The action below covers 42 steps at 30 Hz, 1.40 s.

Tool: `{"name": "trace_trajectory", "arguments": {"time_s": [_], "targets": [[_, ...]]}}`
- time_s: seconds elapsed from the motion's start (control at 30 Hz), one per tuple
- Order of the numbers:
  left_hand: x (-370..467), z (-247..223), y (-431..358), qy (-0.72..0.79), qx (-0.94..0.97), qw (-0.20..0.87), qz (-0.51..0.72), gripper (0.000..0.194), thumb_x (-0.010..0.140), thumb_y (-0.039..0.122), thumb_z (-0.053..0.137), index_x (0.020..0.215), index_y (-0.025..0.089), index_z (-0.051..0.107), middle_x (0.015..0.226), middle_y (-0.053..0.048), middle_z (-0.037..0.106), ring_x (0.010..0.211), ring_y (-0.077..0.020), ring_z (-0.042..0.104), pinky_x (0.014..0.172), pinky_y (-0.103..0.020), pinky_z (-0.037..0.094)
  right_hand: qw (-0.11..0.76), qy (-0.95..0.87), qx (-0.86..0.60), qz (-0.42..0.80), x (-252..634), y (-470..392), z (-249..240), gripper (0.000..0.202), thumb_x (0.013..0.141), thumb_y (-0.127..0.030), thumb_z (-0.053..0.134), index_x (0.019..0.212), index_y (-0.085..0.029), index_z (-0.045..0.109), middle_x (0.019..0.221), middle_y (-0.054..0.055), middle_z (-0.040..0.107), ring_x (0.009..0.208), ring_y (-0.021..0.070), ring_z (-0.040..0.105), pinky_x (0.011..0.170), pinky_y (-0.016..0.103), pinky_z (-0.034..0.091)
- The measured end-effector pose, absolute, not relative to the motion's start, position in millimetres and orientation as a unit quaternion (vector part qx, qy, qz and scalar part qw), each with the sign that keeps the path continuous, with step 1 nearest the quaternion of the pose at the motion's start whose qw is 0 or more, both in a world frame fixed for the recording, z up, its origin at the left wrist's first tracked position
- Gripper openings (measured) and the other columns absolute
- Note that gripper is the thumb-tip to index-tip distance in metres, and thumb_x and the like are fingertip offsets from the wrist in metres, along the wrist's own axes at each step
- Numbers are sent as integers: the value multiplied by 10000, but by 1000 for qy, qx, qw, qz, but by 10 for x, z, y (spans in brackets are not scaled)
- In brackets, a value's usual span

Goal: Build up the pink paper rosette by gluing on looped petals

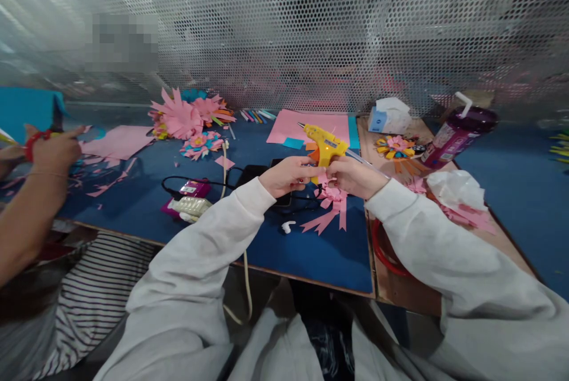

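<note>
A yellow hot glue gun is held up over the blue tabletop, its nozzle pointing to the upper left. My left hand is closed at the lower end of its handle. From the other side, my right hand grips the handle, and a glue stick juts out behind the gun above it. Just below my hands lies a pink paper flower with long paper tails, partly covered by my fingers. Behind the gun, a pink paper sheet and a small blue paper piece lie flat.
Paper flowers are piled at the back left. A power strip, cables and a white earbud lie nearer. On the right stand a tissue box and a tilted purple bottle. A co-worker's hand holds red-handled scissors at left.
</note>
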<state>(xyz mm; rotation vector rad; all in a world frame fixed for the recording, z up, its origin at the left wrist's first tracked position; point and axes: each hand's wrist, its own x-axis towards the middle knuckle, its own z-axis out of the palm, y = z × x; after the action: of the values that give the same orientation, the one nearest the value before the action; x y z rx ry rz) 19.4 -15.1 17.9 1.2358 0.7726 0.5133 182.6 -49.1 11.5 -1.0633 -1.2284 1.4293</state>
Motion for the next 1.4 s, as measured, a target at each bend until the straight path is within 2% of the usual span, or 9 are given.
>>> {"name": "trace_trajectory", "arguments": {"time_s": [0.1, 0.27, 0.4, 0.6, 0.83, 1.03, 1.2, 1.3, 1.4], "targets": [[193, 178, -139, 344, 556, 717, 240, 349, 576, 327, 819, 750, 138, 583, 563, 60, 416, 418, -6, 259, 384, -155, 151, 434, -460, -412, 656, 1831, -489, 106, 101, 550, -120, 562, 607, -193, 524, 589, -32, 475, 536, 79, 399, 450, 192, 367], [198, 172, -113, 348, 524, 736, 250, 224, 737, 347, 669, 780, 133, 622, 727, -44, 616, 421, -11, 307, 389, -164, 167, 429, -456, -400, 670, 1839, -492, 102, 93, 558, -122, 580, 599, -188, 530, 588, -36, 463, 533, 73, 391, 455, 187, 362], [191, 144, -99, 337, 533, 732, 257, 175, 720, 274, 699, 763, 124, 620, 623, 7, 538, 415, -4, 322, 393, -148, 177, 430, -455, -390, 676, 1834, -493, 93, 121, 547, -122, 616, 615, -182, 535, 578, -47, 461, 529, 65, 393, 454, 177, 352], [148, 95, -71, 285, 552, 742, 252, 336, 681, 384, 753, 709, 107, 564, 606, 37, 446, 424, 4, 302, 389, -135, 192, 437, -443, -383, 683, 1838, -479, 83, 143, 550, -137, 666, 630, -186, 557, 616, -38, 517, 548, 67, 426, 472, 185, 385], [121, 64, -50, 270, 555, 744, 256, 396, 610, 367, 811, 733, 102, 544, 585, 65, 371, 429, 2, 263, 403, -147, 177, 436, -437, -373, 692, 1854, -466, 80, 190, 543, -126, 707, 670, -185, 578, 643, -46, 529, 535, 52, 418, 484, 176, 401], [130, 56, -55, 275, 554, 742, 259, 420, 610, 385, 806, 812, 94, 579, 583, 66, 387, 427, 2, 268, 405, -145, 180, 436, -443, -375, 687, 1842, -481, 81, 221, 567, -136, 722, 744, -174, 596, 668, -42, 546, 559, 57, 440, 500, 185, 400], [132, 52, -62, 280, 557, 739, 256, 418, 607, 362, 807, 848, 94, 596, 586, 60, 426, 424, 5, 277, 406, -140, 195, 434, -444, -379, 686, 1829, -487, 77, 316, 525, -126, 762, 799, -168, 610, 792, -16, 612, 605, 53, 465, 494, 173, 374], [128, 58, -60, 283, 547, 745, 256, 395, 599, 363, 811, 789, 100, 587, 586, 59, 432, 421, 8, 279, 401, -136, 189, 428, -449, -382, 685, 1830, -489, 80, 322, 530, -135, 770, 812, -174, 620, 824, -6, 630, 601, 55, 464, 494, 182, 370], [131, 74, -49, 297, 534, 747, 262, 357, 676, 392, 754, 697, 97, 554, 600, 33, 473, 409, 14, 278, 390, -136, 185, 427, -456, -375, 685, 1828, -495, 86, 303, 552, -154, 767, 819, -180, 625, 837, -1, 638, 604, 60, 468, 496, 192, 368]]}}
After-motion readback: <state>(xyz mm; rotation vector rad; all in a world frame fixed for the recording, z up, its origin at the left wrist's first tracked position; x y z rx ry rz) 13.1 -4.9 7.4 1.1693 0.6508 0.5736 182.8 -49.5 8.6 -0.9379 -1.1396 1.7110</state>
